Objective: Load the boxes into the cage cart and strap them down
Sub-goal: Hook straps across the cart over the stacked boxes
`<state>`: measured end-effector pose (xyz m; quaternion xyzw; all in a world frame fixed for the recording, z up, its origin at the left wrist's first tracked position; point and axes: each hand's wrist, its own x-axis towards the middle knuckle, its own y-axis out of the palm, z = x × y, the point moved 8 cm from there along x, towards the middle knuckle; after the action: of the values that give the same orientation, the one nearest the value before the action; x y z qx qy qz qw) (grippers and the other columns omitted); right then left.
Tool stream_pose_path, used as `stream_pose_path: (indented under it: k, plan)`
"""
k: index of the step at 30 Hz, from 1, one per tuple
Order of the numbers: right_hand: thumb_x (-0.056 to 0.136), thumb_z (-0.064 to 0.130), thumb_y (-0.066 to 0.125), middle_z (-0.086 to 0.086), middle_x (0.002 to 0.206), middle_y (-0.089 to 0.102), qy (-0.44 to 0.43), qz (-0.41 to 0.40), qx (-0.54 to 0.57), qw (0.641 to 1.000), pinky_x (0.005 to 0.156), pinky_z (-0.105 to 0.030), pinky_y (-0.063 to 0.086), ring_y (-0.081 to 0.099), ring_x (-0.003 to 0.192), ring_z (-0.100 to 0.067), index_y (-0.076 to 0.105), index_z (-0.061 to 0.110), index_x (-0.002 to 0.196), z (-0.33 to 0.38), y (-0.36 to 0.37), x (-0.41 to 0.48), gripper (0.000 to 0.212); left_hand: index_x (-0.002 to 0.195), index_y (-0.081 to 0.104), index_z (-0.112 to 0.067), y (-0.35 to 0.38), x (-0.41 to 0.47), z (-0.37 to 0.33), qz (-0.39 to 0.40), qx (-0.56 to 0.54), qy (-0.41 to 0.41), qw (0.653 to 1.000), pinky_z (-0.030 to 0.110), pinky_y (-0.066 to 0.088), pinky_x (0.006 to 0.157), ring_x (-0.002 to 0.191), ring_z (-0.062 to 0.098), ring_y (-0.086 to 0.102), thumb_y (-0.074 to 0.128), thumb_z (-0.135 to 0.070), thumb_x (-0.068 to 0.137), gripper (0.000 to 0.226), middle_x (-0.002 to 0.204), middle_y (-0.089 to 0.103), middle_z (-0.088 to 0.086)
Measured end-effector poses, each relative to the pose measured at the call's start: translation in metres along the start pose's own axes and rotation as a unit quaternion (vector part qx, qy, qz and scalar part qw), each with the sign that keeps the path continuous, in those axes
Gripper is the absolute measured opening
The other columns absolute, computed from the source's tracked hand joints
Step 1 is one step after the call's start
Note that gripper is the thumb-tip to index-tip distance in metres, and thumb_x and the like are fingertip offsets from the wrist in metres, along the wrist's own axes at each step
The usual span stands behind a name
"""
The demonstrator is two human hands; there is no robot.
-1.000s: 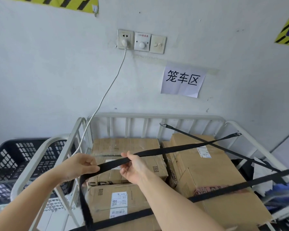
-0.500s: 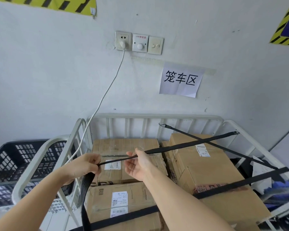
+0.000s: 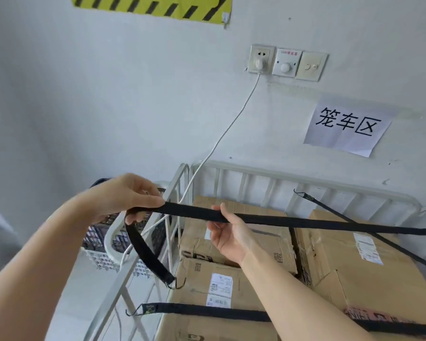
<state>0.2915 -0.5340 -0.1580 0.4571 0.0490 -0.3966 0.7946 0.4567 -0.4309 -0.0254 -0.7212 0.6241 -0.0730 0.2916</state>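
Several brown cardboard boxes (image 3: 244, 227) fill the white cage cart (image 3: 305, 178). My left hand (image 3: 123, 195) pinches a black strap (image 3: 305, 221) above the cart's left rail. The strap's loose end (image 3: 148, 254) curves down from that hand to a metal hook (image 3: 175, 284) hanging by the rail. My right hand (image 3: 229, 232) holds the same strap from underneath, fingers loosely curled, over the back left box. From there the strap runs taut off the right edge. A second strap (image 3: 202, 310) lies across the front box, hooked on the left rail. A third strap (image 3: 349, 217) crosses diagonally from the back rail.
A white cable (image 3: 231, 124) hangs from the wall socket (image 3: 261, 59) down over the cart's left corner. A dark plastic crate (image 3: 101, 232) stands left of the cart. A paper sign (image 3: 347, 124) is taped to the wall. Bare floor lies lower left.
The view has swung left. My left hand has lifted and drawn the strap out to the left, so its hooked end now dangles free. The right hand stays under the strap.
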Motion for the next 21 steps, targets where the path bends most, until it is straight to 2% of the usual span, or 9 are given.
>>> stream_pose_path:
  k: [3,5,7,9,11,14,17,19,21]
  plan:
    - [0.084,0.028,0.067,-0.008,0.068,0.069,0.007,-0.018,0.017,1.0,0.039,-0.019,0.047,0.066,0.051,-0.015,0.067,0.006,0.087,-0.009,-0.006,0.009,0.022,0.079,0.074,-0.015,-0.04,-0.036,-0.012,-0.046,-0.018,0.029,0.998,0.017,0.039,0.042,0.041,0.017,0.044,0.088,-0.054,0.042,0.056,0.051,0.057,0.011]
    - [0.078,0.032,0.069,-0.006,0.065,0.068,0.013,-0.04,0.011,0.999,0.037,-0.017,0.044,0.065,0.049,-0.014,0.067,0.008,0.084,-0.017,-0.009,0.015,0.025,0.079,0.074,-0.018,-0.062,-0.054,-0.012,-0.073,-0.037,0.043,0.996,0.018,0.039,0.042,0.042,0.014,0.045,0.087,-0.066,0.035,0.066,0.054,0.06,0.011]
    - [0.072,0.037,0.072,-0.005,0.063,0.067,0.021,-0.064,-0.009,0.998,0.037,-0.017,0.043,0.064,0.049,-0.013,0.066,0.009,0.082,-0.025,-0.011,0.019,0.031,0.079,0.074,-0.021,-0.075,-0.065,-0.001,-0.097,-0.022,0.031,0.995,0.017,0.039,0.043,0.043,0.013,0.046,0.086,-0.055,0.053,0.044,0.056,0.063,0.01]
    - [0.066,0.045,0.073,-0.006,0.063,0.067,0.041,-0.093,-0.045,0.994,0.036,-0.017,0.042,0.064,0.05,-0.013,0.064,0.008,0.082,-0.035,-0.014,0.022,0.041,0.079,0.074,-0.023,-0.077,-0.067,0.025,-0.108,0.033,-0.01,0.994,0.016,0.04,0.044,0.047,0.015,0.048,0.078,-0.024,0.077,0.005,0.06,0.067,0.009]
    - [0.065,0.056,0.072,-0.006,0.065,0.068,0.085,-0.109,-0.111,0.984,0.033,-0.018,0.04,0.065,0.054,-0.016,0.066,0.007,0.081,-0.05,-0.018,0.023,0.052,0.085,0.073,-0.023,-0.069,-0.062,0.066,-0.094,0.12,-0.06,0.986,0.013,0.04,0.048,0.049,0.012,0.051,0.068,-0.01,0.087,0.014,0.062,0.07,0.003]
    - [0.068,0.063,0.066,-0.008,0.069,0.07,0.189,-0.039,-0.233,0.953,0.033,-0.018,0.04,0.069,0.057,-0.021,0.071,0.006,0.075,-0.081,-0.01,0.023,0.058,0.071,0.069,-0.026,-0.046,-0.05,0.132,-0.054,0.197,-0.126,0.971,0.014,0.043,0.057,0.051,0.006,0.052,0.062,-0.011,0.088,0.023,0.062,0.068,-0.005]
    - [0.081,0.052,0.062,-0.012,0.084,0.074,0.268,0.099,-0.367,0.885,0.041,-0.019,0.048,0.072,0.066,-0.022,0.073,0.005,0.086,-0.11,0.016,0.013,0.049,0.067,0.063,-0.03,-0.026,-0.039,0.185,-0.038,0.223,-0.161,0.961,0.027,0.046,0.069,0.061,0.01,0.055,0.061,-0.02,0.09,0.024,0.072,0.07,-0.003]
    - [0.092,0.041,0.058,-0.012,0.093,0.074,0.251,0.163,-0.415,0.859,0.048,-0.019,0.052,0.072,0.073,-0.02,0.07,0.004,0.099,-0.121,0.038,0.012,0.039,0.069,0.059,-0.034,-0.014,-0.037,0.208,-0.029,0.22,-0.175,0.959,0.026,0.046,0.072,0.067,0.01,0.057,0.061,-0.024,0.091,0.024,0.073,0.067,-0.008]
    - [0.097,0.028,0.057,-0.011,0.096,0.072,0.162,0.153,-0.414,0.882,0.056,-0.021,0.055,0.071,0.079,-0.018,0.067,0.002,0.106,-0.122,0.058,0.025,0.029,0.072,0.059,-0.033,-0.005,-0.036,0.224,-0.026,0.214,-0.184,0.959,0.024,0.046,0.074,0.072,0.008,0.058,0.062,-0.027,0.091,0.02,0.077,0.064,-0.01]
